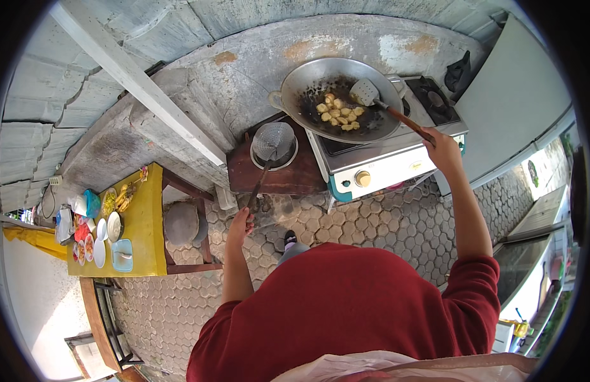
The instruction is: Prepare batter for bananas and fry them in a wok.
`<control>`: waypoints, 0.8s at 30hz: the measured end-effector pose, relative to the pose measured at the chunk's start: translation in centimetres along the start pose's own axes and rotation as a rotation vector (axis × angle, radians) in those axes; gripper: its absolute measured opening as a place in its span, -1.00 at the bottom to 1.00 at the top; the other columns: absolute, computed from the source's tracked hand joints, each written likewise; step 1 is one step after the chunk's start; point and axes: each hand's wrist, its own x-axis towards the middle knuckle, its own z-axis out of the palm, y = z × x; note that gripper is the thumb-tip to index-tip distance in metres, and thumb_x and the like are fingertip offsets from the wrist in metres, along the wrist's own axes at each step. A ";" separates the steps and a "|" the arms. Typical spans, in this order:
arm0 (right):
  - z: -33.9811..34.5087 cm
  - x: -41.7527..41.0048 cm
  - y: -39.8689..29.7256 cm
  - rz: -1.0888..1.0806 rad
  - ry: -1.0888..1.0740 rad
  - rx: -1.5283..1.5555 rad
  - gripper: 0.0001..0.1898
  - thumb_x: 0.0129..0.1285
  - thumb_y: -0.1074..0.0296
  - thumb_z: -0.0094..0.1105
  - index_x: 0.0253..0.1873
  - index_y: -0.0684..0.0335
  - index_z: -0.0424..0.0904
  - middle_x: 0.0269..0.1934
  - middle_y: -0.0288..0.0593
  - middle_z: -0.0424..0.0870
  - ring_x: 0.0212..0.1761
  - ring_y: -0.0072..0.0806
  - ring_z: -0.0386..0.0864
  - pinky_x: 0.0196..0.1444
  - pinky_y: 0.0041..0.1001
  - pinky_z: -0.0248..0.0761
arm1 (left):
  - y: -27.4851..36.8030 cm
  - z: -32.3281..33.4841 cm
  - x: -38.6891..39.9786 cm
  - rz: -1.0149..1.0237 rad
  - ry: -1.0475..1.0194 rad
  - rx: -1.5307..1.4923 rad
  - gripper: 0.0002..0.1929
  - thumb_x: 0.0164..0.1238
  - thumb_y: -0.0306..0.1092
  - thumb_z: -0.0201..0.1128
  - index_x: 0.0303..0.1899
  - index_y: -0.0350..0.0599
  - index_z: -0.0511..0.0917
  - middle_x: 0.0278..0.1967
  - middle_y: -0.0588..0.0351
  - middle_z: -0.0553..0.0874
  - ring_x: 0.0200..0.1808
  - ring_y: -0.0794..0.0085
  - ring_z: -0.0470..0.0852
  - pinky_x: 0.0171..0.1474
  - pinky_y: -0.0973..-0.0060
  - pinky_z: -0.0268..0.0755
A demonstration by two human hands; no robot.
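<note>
My right hand (pixel 441 148) grips the wooden handle of a slotted metal spatula (pixel 364 92). The spatula's blade is inside a large metal wok (pixel 295 90), at the right of several golden fried pieces (pixel 340 113) that sit in dark oil. The wok stands on the left side of a gas stove (pixel 371 172). In my left hand (pixel 238 228) is the long dark handle of a perforated skimmer (pixel 273 139). Its bowl rests over a metal pot (pixel 291 160) on a dark red wooden table (pixel 247 179). Nothing shows in the skimmer's bowl.
A yellow-topped table (pixel 149 219) at the left bears plates, bananas (pixel 125 197) and a light-blue tray (pixel 122 255). A round stool (pixel 181 223) stands under its edge. A slanting white beam (pixel 147 86) rises between the tables. The stove's right burner (pixel 435 99) is uncovered; a pale panel (pixel 514 105) flanks it.
</note>
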 end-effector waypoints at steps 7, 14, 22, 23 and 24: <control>1.9 0.6 2.1 -0.021 -0.044 0.318 -0.66 0.19 0.34 0.30 0.08 0.15 0.62 -0.11 0.00 0.72 -0.10 -0.10 0.68 -0.02 -0.31 0.48 | -0.4 -0.3 0.1 0.027 -0.020 0.039 -0.58 0.47 0.00 0.11 0.26 0.14 0.42 -0.25 0.34 0.56 -0.42 0.63 0.48 -0.34 0.59 0.36; 1.3 0.2 4.1 -0.023 -0.124 0.607 -0.67 0.27 0.40 0.27 0.14 0.25 0.59 -0.05 -0.19 0.70 -0.13 -0.60 0.62 -0.06 -0.58 0.46 | -0.8 -1.1 0.2 0.020 -0.001 0.037 -0.51 0.47 0.03 0.11 0.34 0.18 0.36 -0.19 0.35 0.61 -0.41 0.66 0.50 -0.32 0.61 0.36; -0.6 -0.4 5.6 -0.024 -0.108 0.599 -0.67 0.27 0.50 0.24 0.14 0.29 0.58 0.00 -0.19 0.69 -0.04 -0.58 0.64 -0.01 -0.57 0.47 | 0.1 -0.5 -0.7 0.009 0.002 0.025 -0.49 0.47 0.03 0.12 0.35 0.13 0.36 -0.22 0.34 0.60 -0.42 0.65 0.49 -0.33 0.62 0.35; -0.6 -0.4 5.8 -0.058 -0.054 0.535 -0.66 0.26 0.48 0.25 0.14 0.25 0.59 -0.02 -0.15 0.70 -0.04 -0.48 0.67 0.00 -0.51 0.49 | 0.3 -0.4 -0.7 0.001 0.005 0.025 -0.49 0.47 0.02 0.12 0.35 0.12 0.35 -0.24 0.34 0.59 -0.42 0.65 0.49 -0.34 0.61 0.35; -0.9 -0.4 5.4 -0.094 -0.003 0.471 -0.65 0.24 0.46 0.27 0.14 0.20 0.59 -0.04 -0.10 0.72 -0.03 -0.39 0.70 0.01 -0.46 0.50 | 0.1 -0.5 -0.6 0.004 0.006 0.025 -0.49 0.47 0.02 0.12 0.35 0.12 0.35 -0.24 0.34 0.59 -0.42 0.65 0.49 -0.34 0.61 0.35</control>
